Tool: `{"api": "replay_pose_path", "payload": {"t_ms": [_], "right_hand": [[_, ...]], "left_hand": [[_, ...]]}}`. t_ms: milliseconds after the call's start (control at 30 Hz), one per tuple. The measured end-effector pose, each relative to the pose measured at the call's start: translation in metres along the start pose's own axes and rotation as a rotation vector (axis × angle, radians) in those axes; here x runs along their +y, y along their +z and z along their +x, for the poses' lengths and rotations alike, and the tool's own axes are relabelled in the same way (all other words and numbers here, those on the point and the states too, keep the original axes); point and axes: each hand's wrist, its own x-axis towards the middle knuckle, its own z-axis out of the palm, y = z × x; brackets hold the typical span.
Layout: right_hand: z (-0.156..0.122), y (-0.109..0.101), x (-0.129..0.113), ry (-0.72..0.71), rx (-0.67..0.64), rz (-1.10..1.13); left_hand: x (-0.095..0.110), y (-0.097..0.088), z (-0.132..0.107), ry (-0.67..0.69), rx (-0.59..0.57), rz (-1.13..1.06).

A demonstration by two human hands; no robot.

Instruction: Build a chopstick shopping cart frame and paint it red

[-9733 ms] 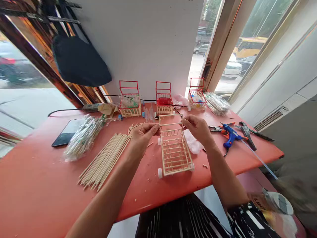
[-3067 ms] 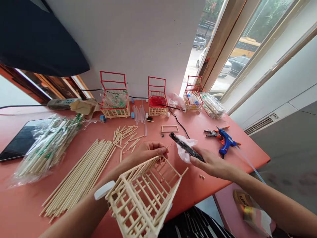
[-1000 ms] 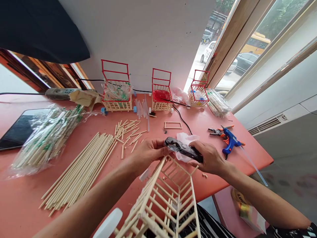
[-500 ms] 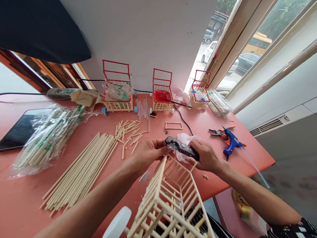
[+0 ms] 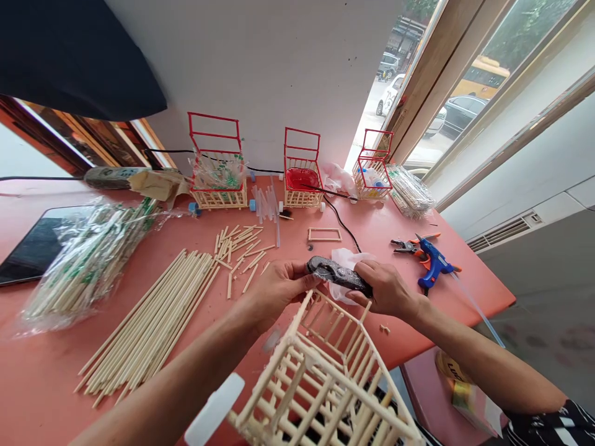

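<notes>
In the head view, my right hand [image 5: 388,288] is wrapped round one end of a black elongated tool [image 5: 337,274] smeared with whitish residue; its exact kind is unclear. At the tool's other end, my left hand [image 5: 281,282] has thumb and fingers closed on it. Just below both hands is a basket-like cart [image 5: 325,381] built from pale wooden sticks, tilted, with a white round wheel [image 5: 214,409] at its left. Behind the tool lies a crumpled translucent bag [image 5: 351,257].
Long wooden sticks [image 5: 153,322] lie left, beside short cut pieces [image 5: 237,244]. Stick carts with red handles [image 5: 216,195] [image 5: 302,198] [image 5: 372,189] line the wall. Right are a blue glue gun [image 5: 434,263], pliers [image 5: 406,246] and the table edge. A small stick frame [image 5: 324,234] lies centrally.
The stick cart has turned and tilted, showing more of its slatted near side; its white wheel has shifted left. Both hands keep their hold on the black tool.
</notes>
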Motion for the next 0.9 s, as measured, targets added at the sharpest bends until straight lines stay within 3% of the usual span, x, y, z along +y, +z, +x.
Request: {"api": "replay_pose_path", "payload": {"t_ms": [267, 433, 633, 900], "right_hand": [[0.001, -0.001, 0.000, 0.032, -0.019, 0.036], [0.011, -0.011, 0.003, 0.095, -0.160, 0.292], [0.017, -0.025, 0.003, 0.219, -0.235, 0.636], [0.017, -0.026, -0.008, 0.155, -0.314, 0.602]], "left_hand": [[0.001, -0.001, -0.001, 0.009, -0.034, 0.015], [0.001, -0.003, -0.001, -0.003, -0.095, 0.027], [-0.003, -0.008, 0.000, -0.009, -0.148, -0.043], [-0.005, -0.010, 0.004, -0.040, -0.252, -0.182]]}}
